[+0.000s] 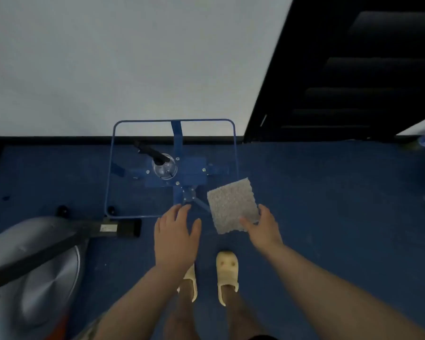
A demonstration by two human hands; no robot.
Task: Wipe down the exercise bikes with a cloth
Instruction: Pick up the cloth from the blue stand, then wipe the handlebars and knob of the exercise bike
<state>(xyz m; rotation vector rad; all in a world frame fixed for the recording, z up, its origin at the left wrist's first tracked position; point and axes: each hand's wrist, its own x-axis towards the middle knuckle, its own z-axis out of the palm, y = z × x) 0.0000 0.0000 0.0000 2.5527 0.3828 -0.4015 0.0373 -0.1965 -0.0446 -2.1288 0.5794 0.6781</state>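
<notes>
While the head view is the only one: every line below comes from it.
Cloth: a grey, nubbly cloth [232, 204] lies at the near right corner of a glass tabletop [133, 192] with a blue frame, partly overhanging the edge.
Right hand: the right hand [264, 228] pinches the cloth's near corner, thumb on top, fingers hidden beneath.
Left hand: the left hand [176, 235] is open, fingers spread, at the tabletop's near edge; contact cannot be told.
Spray bottle: a clear spray bottle [163, 165] with a black trigger stands upright mid-tabletop, well apart from both hands.
Exercise bike: a silver-grey exercise bike [35, 278] sits low left, its base just beside the tabletop.
Step, as judged: picking up the cloth; no wiping yet begun.
Doing it well: gather more cloth into the palm for a flat, firm pad, wet it from the bottle if needed, then turn left to the bike.
</notes>
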